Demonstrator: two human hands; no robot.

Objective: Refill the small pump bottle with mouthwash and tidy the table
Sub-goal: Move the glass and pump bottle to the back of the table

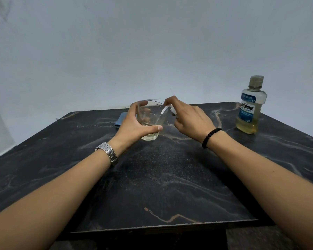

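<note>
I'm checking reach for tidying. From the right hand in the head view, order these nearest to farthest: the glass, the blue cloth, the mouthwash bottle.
1. Glass: just left of the right hand, gripped by the left hand.
2. Mouthwash bottle: off to the right.
3. Blue cloth: far left, beyond the glass.

- Left hand (134,123) grips a clear glass (149,121) on a dark marble table (161,177).
- Right hand (190,120) holds a white pump head (168,110) at the rim.
- Mouthwash bottle (249,107) stands far right.
</note>
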